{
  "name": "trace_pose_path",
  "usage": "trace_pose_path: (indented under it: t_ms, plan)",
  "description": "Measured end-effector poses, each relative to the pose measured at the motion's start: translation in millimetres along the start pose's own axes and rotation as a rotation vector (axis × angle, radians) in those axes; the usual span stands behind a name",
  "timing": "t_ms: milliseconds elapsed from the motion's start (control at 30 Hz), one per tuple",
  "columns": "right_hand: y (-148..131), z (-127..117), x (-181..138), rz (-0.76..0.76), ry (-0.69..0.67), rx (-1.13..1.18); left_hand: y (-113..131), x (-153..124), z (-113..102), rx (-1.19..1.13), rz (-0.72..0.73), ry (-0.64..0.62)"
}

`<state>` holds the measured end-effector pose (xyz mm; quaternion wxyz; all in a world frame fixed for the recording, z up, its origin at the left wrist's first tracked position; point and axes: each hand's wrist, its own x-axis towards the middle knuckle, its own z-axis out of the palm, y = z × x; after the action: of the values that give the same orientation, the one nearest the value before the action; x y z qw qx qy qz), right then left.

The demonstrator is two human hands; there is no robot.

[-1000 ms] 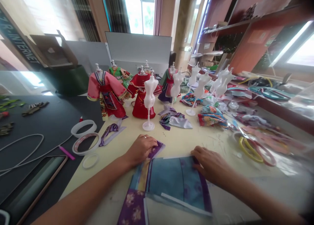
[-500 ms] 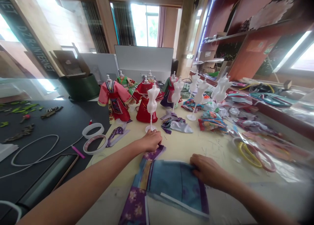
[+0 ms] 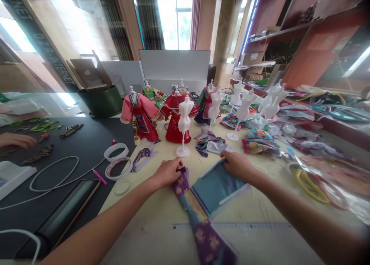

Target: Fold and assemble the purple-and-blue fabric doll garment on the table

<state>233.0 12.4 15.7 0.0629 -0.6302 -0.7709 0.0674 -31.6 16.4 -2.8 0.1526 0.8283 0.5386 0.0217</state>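
**Both my grips on a blue and purple cloth piece (image 3: pixel 214 193) above a pale desk (image 3: pixel 144 211)**

My left grip (image 3: pixel 169 172) pinches the far end of the cloth piece's patterned band (image 3: pixel 198 211); my right grip (image 3: pixel 237 165) is closed on the upper right edge of its blue panel (image 3: pixel 218 186). The cloth lies between my grips and just on my side of them, with the band slanting down toward me, across a ruler (image 3: pixel 254 225). Whether the panel is lifted or rests flat, I cannot tell.

I judge the step in hand to be positioning the cloth; the next move seems to call for keeping both edges held and the band untwisted.

Just beyond my left grip stands a bare white dress form (image 3: pixel 185 118), with a red dress (image 3: pixel 172 132) behind it. At far left, another person's hand (image 3: pixel 17 140) is over a dark surface (image 3: pixel 92 157).
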Motion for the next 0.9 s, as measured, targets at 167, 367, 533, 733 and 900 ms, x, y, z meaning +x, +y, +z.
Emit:
trace_pose_path:
  t_ms: [167,367,533,733,900]
  plan:
    - [-45,-2,25,-0.123,0.210,-0.073,-8,-22,9,-0.068,-0.176,0.082]
    - [-73,32,-89,-0.564,0.194,0.107,-6,-31,14,-0.121,-0.212,0.140]
    - [-48,72,-144,-0.624,0.303,0.055,-5,-37,13,-0.169,-0.215,0.142]
    - [-5,56,-134,-0.526,0.194,-0.010,10,-64,15,-0.207,-0.244,0.121]
    - [-4,25,-136,-0.521,0.138,-0.023,18,-77,19,-0.265,-0.227,0.145]
